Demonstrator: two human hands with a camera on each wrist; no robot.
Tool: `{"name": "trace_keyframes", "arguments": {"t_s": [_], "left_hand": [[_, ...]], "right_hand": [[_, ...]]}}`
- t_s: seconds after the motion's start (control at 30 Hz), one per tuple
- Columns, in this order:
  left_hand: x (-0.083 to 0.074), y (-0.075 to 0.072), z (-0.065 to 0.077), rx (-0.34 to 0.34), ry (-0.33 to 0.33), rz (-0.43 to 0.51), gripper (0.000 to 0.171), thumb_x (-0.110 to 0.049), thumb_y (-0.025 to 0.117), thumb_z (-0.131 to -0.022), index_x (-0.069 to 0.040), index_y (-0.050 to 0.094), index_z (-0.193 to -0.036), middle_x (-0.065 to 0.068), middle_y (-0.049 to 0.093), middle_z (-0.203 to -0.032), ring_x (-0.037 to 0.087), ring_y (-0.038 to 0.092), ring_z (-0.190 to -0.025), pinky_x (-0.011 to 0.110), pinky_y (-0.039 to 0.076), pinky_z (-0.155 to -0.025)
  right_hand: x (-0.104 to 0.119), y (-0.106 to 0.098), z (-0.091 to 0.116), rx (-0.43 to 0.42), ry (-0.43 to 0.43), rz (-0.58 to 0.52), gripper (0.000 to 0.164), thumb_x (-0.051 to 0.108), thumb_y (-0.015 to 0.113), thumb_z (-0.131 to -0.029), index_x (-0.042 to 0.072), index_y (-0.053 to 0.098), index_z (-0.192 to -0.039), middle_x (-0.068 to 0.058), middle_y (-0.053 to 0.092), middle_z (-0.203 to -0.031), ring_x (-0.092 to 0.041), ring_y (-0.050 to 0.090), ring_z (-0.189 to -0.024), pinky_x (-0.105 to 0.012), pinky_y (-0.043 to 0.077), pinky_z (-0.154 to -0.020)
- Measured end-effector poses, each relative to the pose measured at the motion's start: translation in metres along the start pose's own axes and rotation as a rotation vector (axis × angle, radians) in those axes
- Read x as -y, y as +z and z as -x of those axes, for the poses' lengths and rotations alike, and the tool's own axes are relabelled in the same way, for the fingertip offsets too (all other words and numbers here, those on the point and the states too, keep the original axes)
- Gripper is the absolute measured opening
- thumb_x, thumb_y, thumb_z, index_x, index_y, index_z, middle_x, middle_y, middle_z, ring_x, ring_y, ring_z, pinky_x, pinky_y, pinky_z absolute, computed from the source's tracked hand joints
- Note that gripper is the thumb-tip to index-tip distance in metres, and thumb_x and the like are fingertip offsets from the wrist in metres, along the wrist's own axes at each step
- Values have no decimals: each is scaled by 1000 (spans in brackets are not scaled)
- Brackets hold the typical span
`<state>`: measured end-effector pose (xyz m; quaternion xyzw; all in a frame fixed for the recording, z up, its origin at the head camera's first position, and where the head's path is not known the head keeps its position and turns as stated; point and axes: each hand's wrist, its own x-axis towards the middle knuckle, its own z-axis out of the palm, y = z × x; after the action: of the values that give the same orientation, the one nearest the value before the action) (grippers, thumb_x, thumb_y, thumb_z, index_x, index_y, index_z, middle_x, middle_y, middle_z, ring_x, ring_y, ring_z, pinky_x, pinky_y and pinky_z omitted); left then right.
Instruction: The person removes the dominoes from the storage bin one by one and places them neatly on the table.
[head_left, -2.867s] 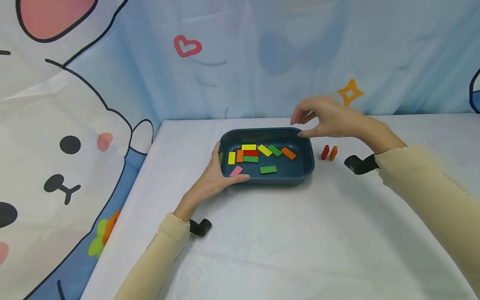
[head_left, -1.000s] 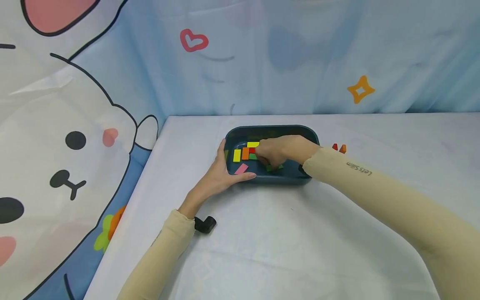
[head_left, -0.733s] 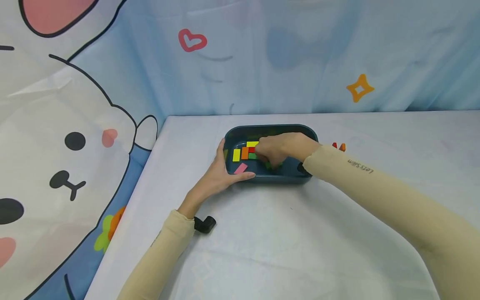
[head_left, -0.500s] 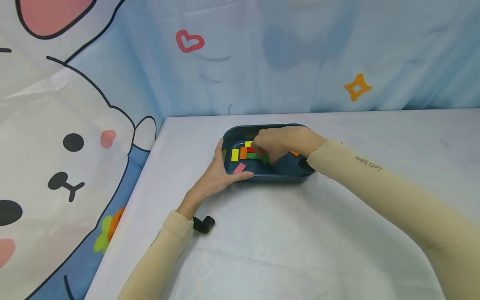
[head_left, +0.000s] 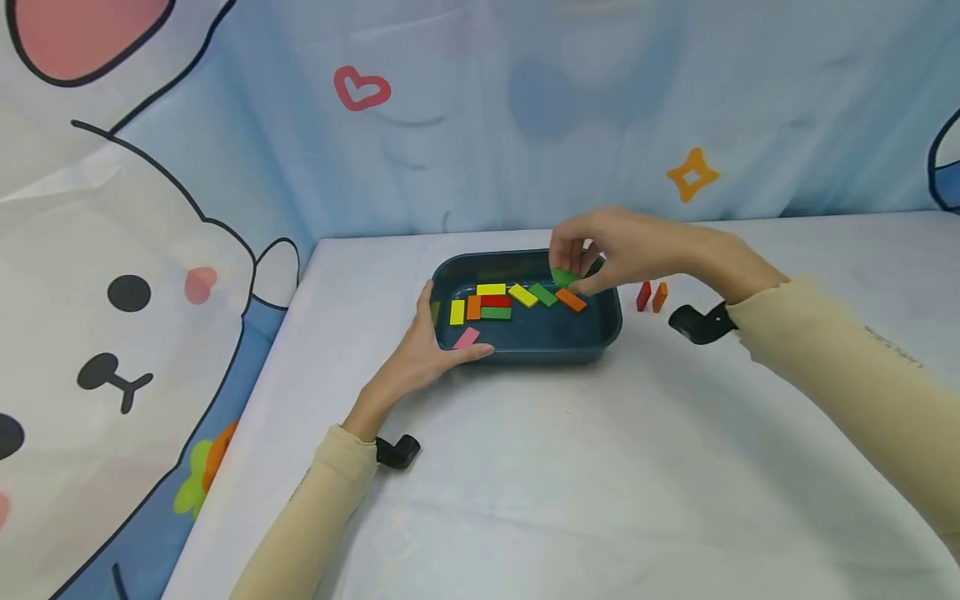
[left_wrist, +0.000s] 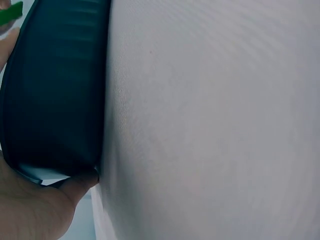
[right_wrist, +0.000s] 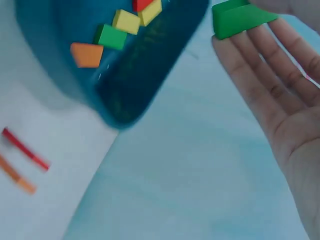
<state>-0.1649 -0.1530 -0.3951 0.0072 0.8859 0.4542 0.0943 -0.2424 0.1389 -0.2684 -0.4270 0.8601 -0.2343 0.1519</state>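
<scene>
A dark teal rectangular tray (head_left: 551, 354) rests on the white table. My left hand (head_left: 420, 354) holds its left end, thumb along the front wall and fingers at the left side. In the left wrist view, that thumb (left_wrist: 80, 186) touches the tray wall. My right hand (head_left: 622, 250) pinches a green domino (head_left: 564, 277) between thumb and fingertips, raised over the tray's back right part. The same green domino (right_wrist: 240, 19) shows in the right wrist view. Inside the tray lie several flat dominoes, among them an orange domino (head_left: 571, 300) and a pink domino (head_left: 467, 337).
To the right of the tray, a red domino (head_left: 643, 297) and an orange one stand upright on the table (head_left: 600, 467). A printed blue curtain (head_left: 465, 117) hangs behind the table. Black wrist cameras sit on both wrists.
My right hand has picked up the green domino from the tray's middle and moved up and right with it. Dominoes it had covered show again. My left hand keeps its place on the tray.
</scene>
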Motion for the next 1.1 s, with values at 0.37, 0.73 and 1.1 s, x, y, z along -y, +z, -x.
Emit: {"name": "trace_keyframes", "arguments": {"t_s": [0.37, 0.73, 1.1], "left_hand": [[5, -8, 2, -5, -11, -6, 131, -69, 77, -66, -34, -12, -155, 4, 9, -165, 27, 21, -148, 59, 27, -115], [10, -13, 5, -12, -19, 4, 130, -68, 78, -66, -34, -12, -155, 4, 7, -165, 28, 20, -149, 60, 27, -115], [7, -11, 7, -5, -15, 0, 130, -69, 77, -66, -35, -12, -155, 5, 7, -165, 28, 20, -149, 60, 27, -115]], "right_hand": [[-60, -9, 81, -289, 62, -339, 27, -5, 73, -82, 0, 60, -106, -6, 61, -99, -13, 67, -91, -17, 56, -81], [-117, 20, 113, -383, 220, -413, 30, 1, 72, -86, -1, 59, -112, -1, 66, -98, -10, 64, -90, -15, 54, -77], [-144, 43, 109, -334, 340, -363, 29, 9, 77, -84, 2, 61, -108, -1, 64, -98, -8, 61, -91, -18, 52, -73]]}}
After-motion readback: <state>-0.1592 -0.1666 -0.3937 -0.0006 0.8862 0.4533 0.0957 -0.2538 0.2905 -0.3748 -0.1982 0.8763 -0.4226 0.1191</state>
